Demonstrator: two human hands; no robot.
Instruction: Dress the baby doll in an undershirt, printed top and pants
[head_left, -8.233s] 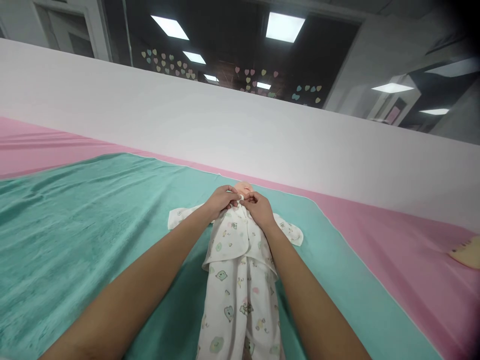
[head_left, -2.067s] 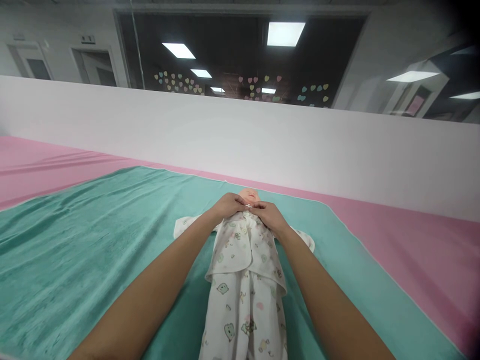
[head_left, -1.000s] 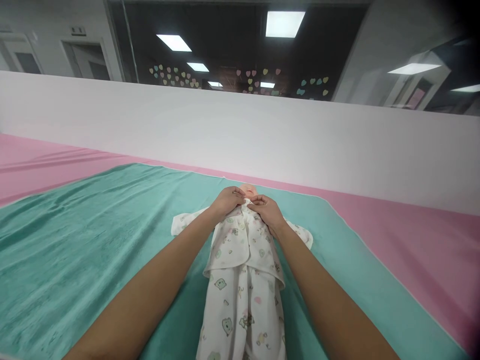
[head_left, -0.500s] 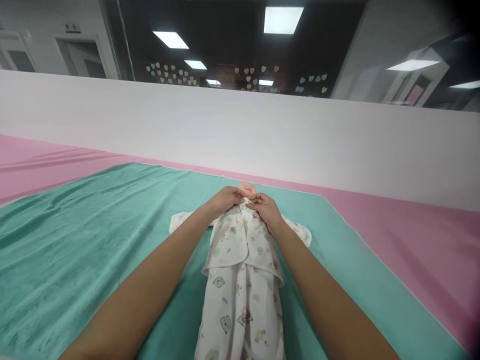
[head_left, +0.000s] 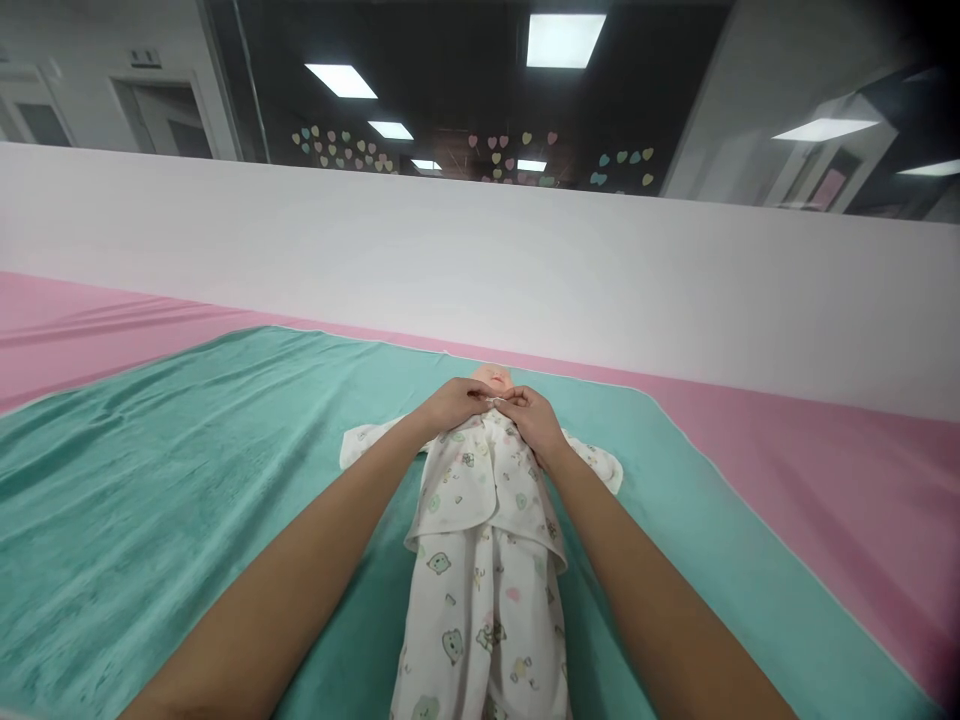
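Note:
A baby doll [head_left: 493, 376] lies on its back with its head at the far end, dressed in a white printed shirt [head_left: 459, 490] and matching trousers [head_left: 480, 620]. At the neck of the shirt, my left hand [head_left: 456, 403] and my right hand [head_left: 531, 415] meet from either side. Both have their fingertips pinched on the collar, just below the doll's chin. The shirt front hangs together down the middle, its lower corners slightly parted. My fingers cover the top fastening. Both sleeves spread outward, the left one partly behind my forearm.
A teal blanket [head_left: 187, 480] with some wrinkles lies under the doll, over a pink sheet [head_left: 825, 480]. Beyond it stands a low white wall [head_left: 480, 270], topped by dark glass [head_left: 450, 90] with heart stickers and reflected ceiling lights.
My left hand has shifted slightly down and toward the right at the collar, its fingers now closer to those of my right hand. The doll and clothes stay in place.

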